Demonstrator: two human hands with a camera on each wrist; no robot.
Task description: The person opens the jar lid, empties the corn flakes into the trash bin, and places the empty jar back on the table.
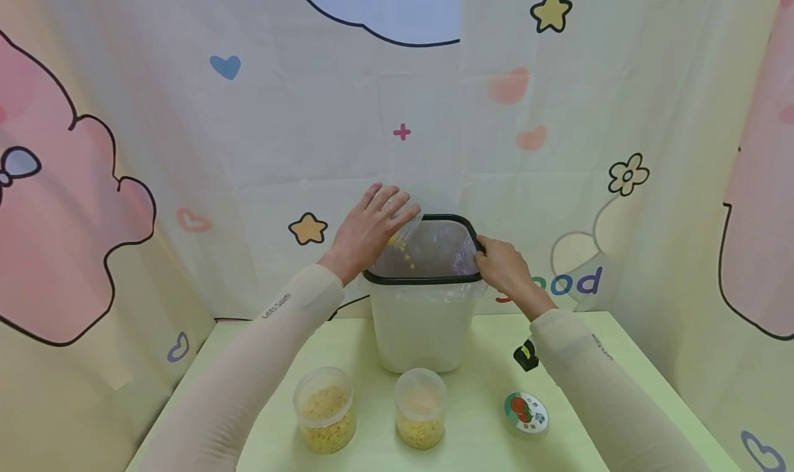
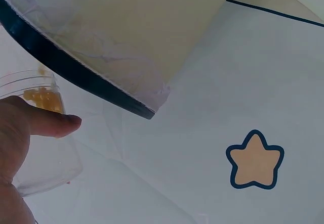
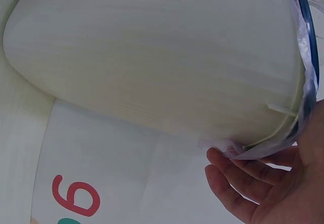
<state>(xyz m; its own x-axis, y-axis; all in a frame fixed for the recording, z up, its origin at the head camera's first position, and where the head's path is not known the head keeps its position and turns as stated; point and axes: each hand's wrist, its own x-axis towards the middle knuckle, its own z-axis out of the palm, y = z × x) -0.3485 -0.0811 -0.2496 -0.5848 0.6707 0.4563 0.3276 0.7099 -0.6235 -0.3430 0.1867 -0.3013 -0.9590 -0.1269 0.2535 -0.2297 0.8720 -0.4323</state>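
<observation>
My left hand [image 1: 372,227] grips a clear plastic jar [image 2: 53,158] tipped over the mouth of a white trash bin [image 1: 422,327]. Yellow bits [image 1: 406,257] fall from the jar into the bin, and more sit near its mouth in the left wrist view. A black rim [image 1: 428,280] tops the bin, with a thin translucent liner [image 3: 304,37] folded over it. On the bin's right side, my right hand [image 1: 505,265] holds the rim, fingers curled beneath the liner's edge in the right wrist view. The bin stands on the table.
Two clear tubs, a left one [image 1: 327,424] and a right one [image 1: 421,427], hold yellow bits in front of the bin. A round lid with a printed label [image 1: 526,413] lies to their right, near a small black-and-yellow object [image 1: 526,355]. A printed curtain [image 1: 347,127] hangs behind.
</observation>
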